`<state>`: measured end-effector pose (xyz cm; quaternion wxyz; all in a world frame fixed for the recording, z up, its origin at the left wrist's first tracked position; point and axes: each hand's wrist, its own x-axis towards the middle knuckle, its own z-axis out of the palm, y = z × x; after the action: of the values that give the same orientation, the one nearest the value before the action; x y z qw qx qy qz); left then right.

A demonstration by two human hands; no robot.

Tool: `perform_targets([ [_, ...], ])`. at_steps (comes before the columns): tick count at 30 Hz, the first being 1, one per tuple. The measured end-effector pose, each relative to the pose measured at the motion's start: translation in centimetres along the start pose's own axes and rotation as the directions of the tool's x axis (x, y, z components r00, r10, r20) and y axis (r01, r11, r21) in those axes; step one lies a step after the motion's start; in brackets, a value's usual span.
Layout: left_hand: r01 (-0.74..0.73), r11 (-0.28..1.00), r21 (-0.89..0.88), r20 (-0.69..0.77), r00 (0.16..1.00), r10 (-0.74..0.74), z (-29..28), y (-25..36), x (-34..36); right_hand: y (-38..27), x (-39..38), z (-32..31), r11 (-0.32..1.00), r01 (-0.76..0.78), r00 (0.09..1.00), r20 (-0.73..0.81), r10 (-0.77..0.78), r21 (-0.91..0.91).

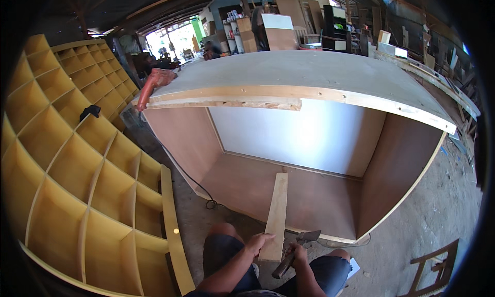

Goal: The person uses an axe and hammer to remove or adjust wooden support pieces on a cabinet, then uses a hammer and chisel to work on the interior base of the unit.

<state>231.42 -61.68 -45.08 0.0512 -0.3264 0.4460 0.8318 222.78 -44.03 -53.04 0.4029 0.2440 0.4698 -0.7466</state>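
On board (277, 212) and tool (309, 236), fingers (266, 237) closed

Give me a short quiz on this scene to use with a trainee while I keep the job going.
1. True or false: the red power tool rests at the upper left corner of the open-fronted cabinet.

2. The right hand grips:
A) a paintbrush
B) a hand tool with a metal head
C) a roll of tape

3. Fill in: the hand at the near end of the pale wooden plank is the ____ hand.

Key: 1. True. 2. B. 3. Left (the left hand).
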Motion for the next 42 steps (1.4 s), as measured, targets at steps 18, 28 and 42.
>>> perform_targets([
  [18,-0.269,0.963,0.019,0.018,0.963,0.268,-5.5,-3.3,-4.5,4.3,1.7,4.6,0.959,-0.098,0.963,0.218,0.159,-0.266],
  [28,-0.272,0.942,0.195,-0.142,0.943,0.302,-5.8,-2.8,-5.3,3.1,2.2,3.2,0.940,-0.127,0.963,0.188,0.193,-0.317],
  [42,-0.288,0.957,0.043,-0.157,0.944,0.291,-2.5,-2.1,-2.1,-0.2,0.7,0.2,0.978,-0.185,0.979,0.073,0.192,-0.093],
])
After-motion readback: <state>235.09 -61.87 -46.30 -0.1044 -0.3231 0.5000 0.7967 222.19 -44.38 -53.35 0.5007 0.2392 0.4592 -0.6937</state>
